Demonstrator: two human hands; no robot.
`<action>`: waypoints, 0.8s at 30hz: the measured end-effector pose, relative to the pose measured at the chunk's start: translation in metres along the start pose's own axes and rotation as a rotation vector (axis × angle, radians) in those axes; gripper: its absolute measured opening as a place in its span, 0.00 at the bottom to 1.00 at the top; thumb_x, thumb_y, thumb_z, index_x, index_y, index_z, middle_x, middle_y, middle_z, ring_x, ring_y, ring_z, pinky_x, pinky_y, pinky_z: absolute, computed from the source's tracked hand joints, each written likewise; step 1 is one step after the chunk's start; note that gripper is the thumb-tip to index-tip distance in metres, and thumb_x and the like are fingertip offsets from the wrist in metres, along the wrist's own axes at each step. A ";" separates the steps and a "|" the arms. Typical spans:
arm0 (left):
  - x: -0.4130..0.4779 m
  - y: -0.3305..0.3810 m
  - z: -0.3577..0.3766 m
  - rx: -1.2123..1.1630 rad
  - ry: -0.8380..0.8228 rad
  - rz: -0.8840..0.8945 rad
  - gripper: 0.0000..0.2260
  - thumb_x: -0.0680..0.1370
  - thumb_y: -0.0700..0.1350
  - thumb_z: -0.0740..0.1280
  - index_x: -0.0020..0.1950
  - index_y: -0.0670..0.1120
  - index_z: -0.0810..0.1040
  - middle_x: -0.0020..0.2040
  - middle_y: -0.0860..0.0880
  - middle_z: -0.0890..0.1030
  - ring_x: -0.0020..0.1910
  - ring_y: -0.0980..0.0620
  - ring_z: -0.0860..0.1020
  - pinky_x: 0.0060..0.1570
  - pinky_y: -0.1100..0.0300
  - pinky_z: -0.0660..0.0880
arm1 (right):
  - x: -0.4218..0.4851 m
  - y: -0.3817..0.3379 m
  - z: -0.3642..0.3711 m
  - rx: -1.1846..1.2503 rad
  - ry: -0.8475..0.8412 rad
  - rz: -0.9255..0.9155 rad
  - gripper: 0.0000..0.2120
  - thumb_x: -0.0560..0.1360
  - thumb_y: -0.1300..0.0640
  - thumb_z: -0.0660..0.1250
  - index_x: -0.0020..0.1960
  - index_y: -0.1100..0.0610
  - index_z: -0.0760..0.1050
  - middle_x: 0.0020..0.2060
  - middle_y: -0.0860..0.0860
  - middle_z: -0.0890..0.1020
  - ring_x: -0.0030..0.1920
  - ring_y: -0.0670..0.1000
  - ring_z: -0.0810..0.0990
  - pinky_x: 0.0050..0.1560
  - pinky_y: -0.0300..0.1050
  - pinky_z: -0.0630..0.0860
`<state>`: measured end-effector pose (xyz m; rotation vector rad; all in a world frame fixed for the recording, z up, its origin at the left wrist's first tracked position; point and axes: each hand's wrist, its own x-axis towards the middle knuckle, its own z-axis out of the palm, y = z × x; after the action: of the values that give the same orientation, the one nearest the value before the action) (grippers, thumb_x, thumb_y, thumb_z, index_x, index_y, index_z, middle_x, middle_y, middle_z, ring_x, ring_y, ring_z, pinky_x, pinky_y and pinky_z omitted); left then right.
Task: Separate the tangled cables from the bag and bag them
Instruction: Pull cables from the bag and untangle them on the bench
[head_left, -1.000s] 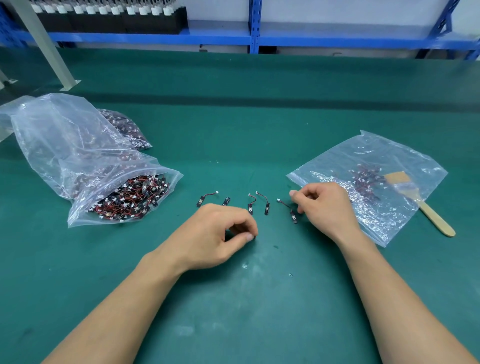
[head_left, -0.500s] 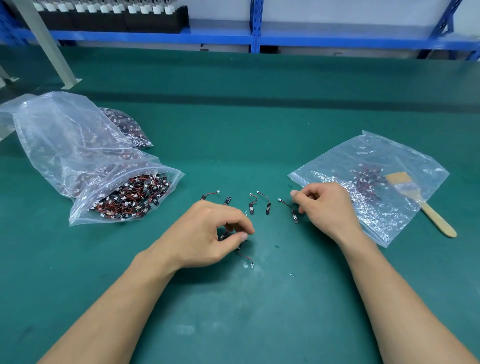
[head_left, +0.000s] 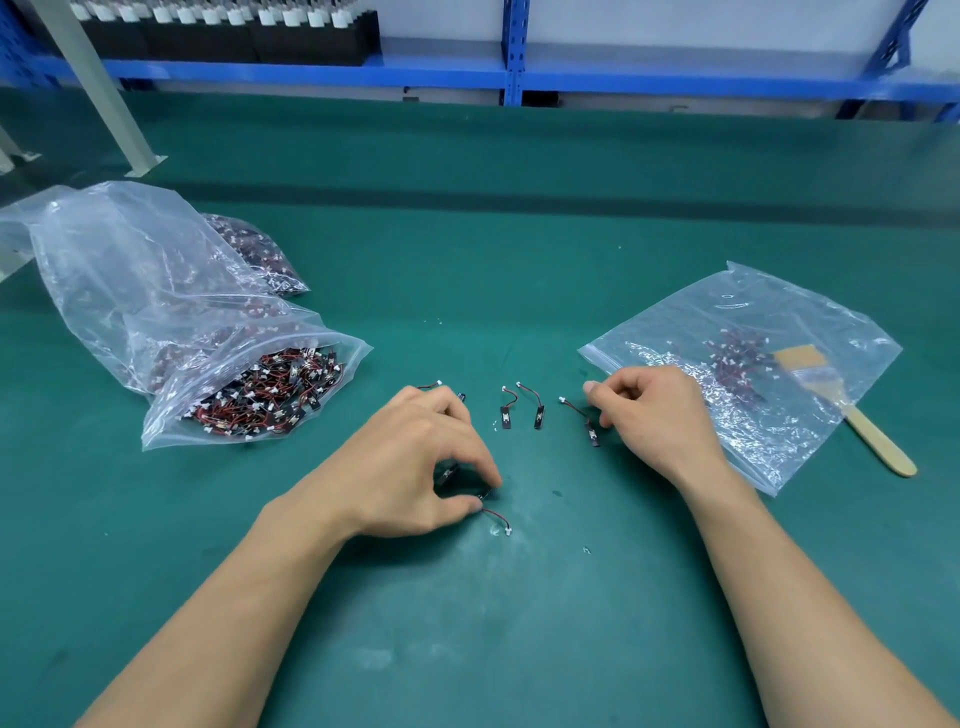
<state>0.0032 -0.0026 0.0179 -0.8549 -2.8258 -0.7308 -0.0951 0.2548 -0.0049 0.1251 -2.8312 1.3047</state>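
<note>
On the green table (head_left: 519, 260), left hand (head_left: 410, 467) pinches a cable (head_left: 493, 517).

we see a green table (head_left: 519, 249) filling the frame. at the left lies a bulging clear bag of cables (head_left: 249, 400), its mouth toward the centre, with a smaller bag (head_left: 260, 254) just behind it. at the right lies a flat clear bag (head_left: 779, 317) holding a few cables, with a brush (head_left: 872, 436) at its right edge. loose cables (head_left: 537, 410) lie in a row mid-frame.
</note>
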 end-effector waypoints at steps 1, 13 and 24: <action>0.001 0.001 0.002 0.005 0.000 0.019 0.07 0.70 0.50 0.76 0.47 0.58 0.85 0.44 0.66 0.82 0.51 0.59 0.71 0.58 0.53 0.68 | 0.000 0.000 0.000 0.000 0.000 -0.001 0.14 0.75 0.50 0.71 0.32 0.52 0.80 0.27 0.44 0.82 0.23 0.42 0.70 0.32 0.40 0.68; 0.003 0.001 0.001 -0.015 0.310 -0.150 0.06 0.73 0.53 0.73 0.43 0.52 0.86 0.38 0.60 0.83 0.39 0.56 0.77 0.44 0.54 0.76 | 0.000 0.000 0.000 0.006 -0.006 0.009 0.14 0.75 0.50 0.70 0.32 0.52 0.80 0.27 0.44 0.82 0.23 0.43 0.70 0.33 0.42 0.70; -0.015 -0.046 -0.029 0.354 0.541 -0.833 0.09 0.75 0.46 0.68 0.53 0.51 0.85 0.42 0.50 0.83 0.47 0.40 0.80 0.49 0.48 0.76 | 0.000 0.001 0.000 0.004 -0.003 -0.003 0.15 0.75 0.50 0.70 0.31 0.51 0.80 0.27 0.45 0.82 0.23 0.43 0.70 0.33 0.42 0.69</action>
<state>-0.0101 -0.0572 0.0211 0.5397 -2.5821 -0.3930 -0.0950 0.2549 -0.0057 0.1311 -2.8298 1.3108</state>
